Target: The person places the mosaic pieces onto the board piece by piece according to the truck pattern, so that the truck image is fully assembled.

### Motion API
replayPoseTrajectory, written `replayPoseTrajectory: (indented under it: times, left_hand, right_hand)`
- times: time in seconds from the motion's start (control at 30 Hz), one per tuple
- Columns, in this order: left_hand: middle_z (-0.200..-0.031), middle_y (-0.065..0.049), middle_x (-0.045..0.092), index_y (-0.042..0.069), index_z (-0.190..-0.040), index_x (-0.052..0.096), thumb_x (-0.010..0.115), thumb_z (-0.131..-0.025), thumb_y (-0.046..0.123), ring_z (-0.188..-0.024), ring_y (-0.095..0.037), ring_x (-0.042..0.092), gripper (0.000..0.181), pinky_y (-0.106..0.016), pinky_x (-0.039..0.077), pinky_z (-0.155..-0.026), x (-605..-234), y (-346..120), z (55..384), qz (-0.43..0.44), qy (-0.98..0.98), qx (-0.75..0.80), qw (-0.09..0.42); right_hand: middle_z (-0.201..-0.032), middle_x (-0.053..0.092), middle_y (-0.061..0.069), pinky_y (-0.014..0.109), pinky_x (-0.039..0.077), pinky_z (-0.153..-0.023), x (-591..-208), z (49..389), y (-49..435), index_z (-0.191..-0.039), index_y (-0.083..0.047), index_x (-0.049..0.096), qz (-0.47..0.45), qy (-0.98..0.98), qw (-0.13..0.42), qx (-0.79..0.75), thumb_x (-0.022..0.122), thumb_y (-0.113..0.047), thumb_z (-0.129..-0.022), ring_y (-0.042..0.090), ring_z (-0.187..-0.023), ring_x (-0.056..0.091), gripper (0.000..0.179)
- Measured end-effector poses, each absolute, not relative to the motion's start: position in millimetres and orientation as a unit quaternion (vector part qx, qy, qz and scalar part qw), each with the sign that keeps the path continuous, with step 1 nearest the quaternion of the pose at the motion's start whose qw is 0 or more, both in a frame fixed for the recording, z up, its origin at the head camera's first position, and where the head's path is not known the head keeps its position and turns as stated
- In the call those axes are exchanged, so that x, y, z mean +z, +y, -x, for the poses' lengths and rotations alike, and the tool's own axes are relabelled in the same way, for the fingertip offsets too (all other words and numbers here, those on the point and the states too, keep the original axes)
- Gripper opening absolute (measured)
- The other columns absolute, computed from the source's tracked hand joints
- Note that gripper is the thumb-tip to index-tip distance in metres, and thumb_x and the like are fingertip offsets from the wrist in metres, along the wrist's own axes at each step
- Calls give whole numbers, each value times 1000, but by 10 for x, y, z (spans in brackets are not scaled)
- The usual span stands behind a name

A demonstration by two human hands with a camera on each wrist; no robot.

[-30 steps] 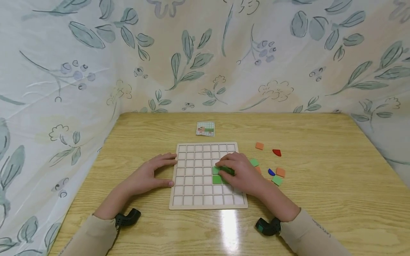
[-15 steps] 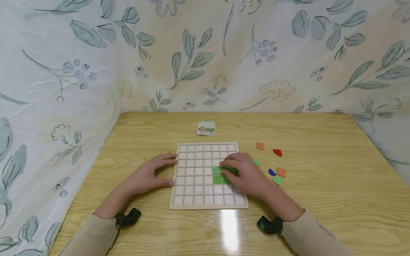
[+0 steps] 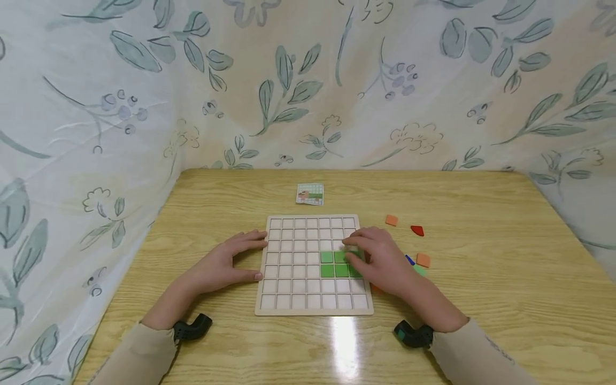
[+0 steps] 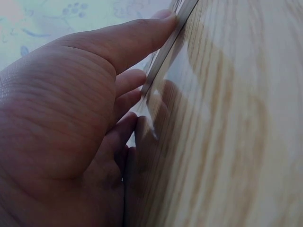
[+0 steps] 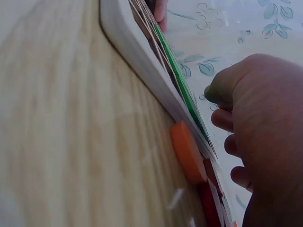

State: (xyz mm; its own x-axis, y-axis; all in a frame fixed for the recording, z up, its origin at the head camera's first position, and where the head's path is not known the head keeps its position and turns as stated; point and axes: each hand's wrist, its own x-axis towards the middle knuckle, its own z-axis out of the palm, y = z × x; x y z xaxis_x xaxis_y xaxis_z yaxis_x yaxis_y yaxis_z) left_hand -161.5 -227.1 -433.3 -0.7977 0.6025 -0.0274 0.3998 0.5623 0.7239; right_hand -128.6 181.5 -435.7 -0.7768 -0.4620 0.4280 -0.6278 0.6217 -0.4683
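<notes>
A light wooden grid board (image 3: pixel 286 287) lies in the middle of the table. Its right side carries two rows of green square tiles (image 3: pixel 327 271), the upper row partly covered by my right hand (image 3: pixel 385 262). That hand is over the board's right edge, thumb and index finger bent toward the tiles; in the right wrist view nothing shows between its thumb (image 5: pixel 220 90) and fingers. My left hand (image 3: pixel 221 264) rests at the board's left edge, thumb and fingertips against the rim, fingers spread. In the left wrist view, the thumb (image 4: pixel 142 40) touches the board's side.
Right of the board lie orange tiles (image 3: pixel 392 220), a red quarter-round piece (image 3: pixel 417 231), a blue piece (image 3: pixel 409 260) and a light green tile (image 3: pixel 420 271). A small printed pattern card (image 3: pixel 310 194) lies behind the board. A patterned cloth (image 3: pixel 308 85) hangs behind the table.
My right hand has shifted to the right over the board, uncovering more green tiles and covering some loose pieces. The left hand stays at the board's left edge.
</notes>
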Motion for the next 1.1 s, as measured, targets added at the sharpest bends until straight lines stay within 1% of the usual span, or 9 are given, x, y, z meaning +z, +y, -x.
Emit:
replayPoseTrajectory:
  times: [0.07, 0.23, 0.37, 0.47, 0.53, 0.8, 0.9, 0.97, 1.1]
  left_hand:
    - [-173, 5, 41, 19, -158, 62, 91, -92, 43, -164, -34, 25, 76, -66, 21, -130, -4336, -2272, 1614, -288, 871, 372, 138]
    - [-173, 6, 41, 19, -157, 62, 91, -92, 43, -164, -34, 25, 76, -66, 20, -130, -4343, -2273, 1616, -293, 869, 375, 136]
    - [-173, 6, 41, 19, -158, 62, 90, -92, 43, -164, -36, 24, 75, -66, 19, -130, -4354, -2280, 1614, -294, 870, 371, 137]
    - [-174, 6, 40, 20, -158, 61, 90, -92, 44, -165, -37, 23, 76, -67, 18, -130, -4363, -2288, 1610, -291, 872, 369, 138]
    - [-174, 6, 40, 21, -159, 61, 90, -92, 44, -165, -37, 23, 76, -67, 18, -130, -4370, -2293, 1608, -289, 873, 368, 137]
    - [-174, 6, 39, 21, -159, 60, 89, -92, 46, -165, -37, 22, 77, -67, 17, -130, -4382, -2292, 1596, -288, 874, 368, 136]
    - [-174, 6, 39, 21, -159, 61, 90, -92, 45, -165, -37, 23, 77, -67, 18, -130, -4378, -2287, 1598, -289, 873, 368, 135]
    - [-174, 6, 40, 21, -159, 61, 90, -92, 45, -165, -36, 23, 76, -66, 18, -130, -4378, -2284, 1603, -291, 873, 368, 133]
    - [-174, 7, 40, 22, -158, 61, 90, -92, 45, -165, -36, 23, 76, -66, 18, -130, -4383, -2280, 1605, -290, 874, 367, 131]
  right_hand:
    - [-116, 77, 5, 49, 55, -92, -4366, 1278, 1857, -121, -5, 82, -302, -890, 139, 311, 83, -9, -96, 21, -97, 65, 25]
    - [-114, 78, 5, 43, 53, -83, -4407, 1260, 2007, -118, -3, 82, -294, -887, 163, 317, 84, -3, -93, 21, -94, 65, 25]
    - [-114, 78, 5, 42, 54, -83, -4421, 1230, 2127, -118, -2, 82, -274, -896, 164, 309, 86, -5, -92, 22, -99, 67, 26]
    - [-116, 77, 5, 45, 55, -87, -4412, 1194, 2200, -120, -3, 82, -248, -908, 157, 300, 88, -8, -92, 25, -107, 67, 29]
    - [-119, 77, 5, 46, 55, -87, -4407, 1177, 2241, -120, -4, 82, -232, -914, 153, 295, 88, -9, -92, 27, -109, 66, 29]
    - [-119, 78, 8, 53, 56, -91, -4422, 1224, 2377, -119, -2, 82, -225, -915, 160, 294, 84, -1, -92, 32, -110, 68, 26]
    - [-118, 79, 8, 50, 56, -87, -4425, 1244, 2418, -118, -3, 82, -219, -914, 154, 304, 81, 3, -93, 30, -105, 69, 25]
    - [-116, 79, 7, 45, 55, -83, -4431, 1259, 2445, -117, -4, 83, -213, -915, 146, 310, 80, 4, -94, 25, -99, 67, 24]
    - [-114, 80, 5, 42, 52, -83, -4442, 1281, 2489, -116, -5, 83, -212, -916, 140, 312, 79, 6, -94, 21, -96, 66, 25]
